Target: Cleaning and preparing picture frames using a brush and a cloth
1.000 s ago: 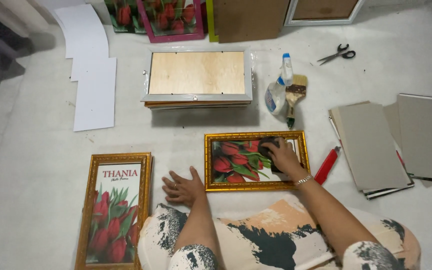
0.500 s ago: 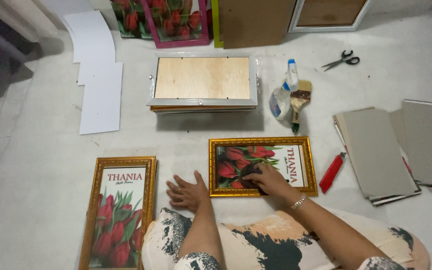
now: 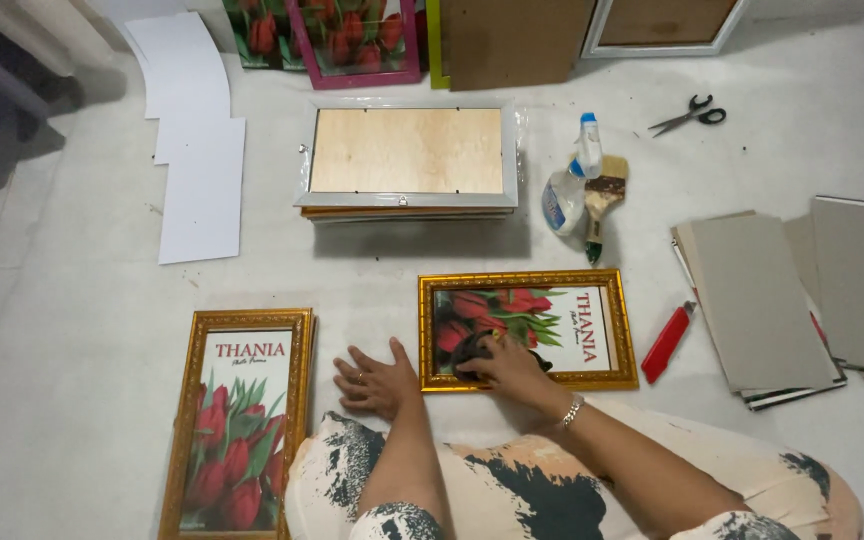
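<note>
- Hands were both low in the head view, forearms coming up from the patterned lap toward the floor.
- R hand (image 3: 510, 368) lay palm-down on the lower left part of the gold frame w/ tulip print (image 3: 527, 329), wrist w/ a bracelet just past the frame's bottom edge.
- R fingers were curled over a small dark pad or cloth (image 3: 474, 349) pressed on the glass; looked closed around it, though what the dark thing was couldn't be told.
- L hand (image 3: 377, 380) was flat on the floor, fingers spread & fully open, holding nothing; thumb tip reached to the frame's left edge, at or just beside it, contact unclear. Ring on one finger.
- Frame lay flat, long side across, directly in front of the knees, centre-low in view.
- Second gold frame (image 3: 239, 420), upright format w/ same tulip print, lay to the left, well clear of the L hand.
- Red utility knife (image 3: 669, 343) sat just right of the held frame, angled.
- Grey boards (image 3: 757, 300) were stacked further right.
- Stack of frames (image 3: 407, 155), backs up, was beyond the held frame; spray bottle (image 3: 567, 190) & paintbrush (image 3: 602, 205) touching beside it.
- Scissors (image 3: 690, 114) lay far right top; white sheets (image 3: 197, 150) far left top.
</note>
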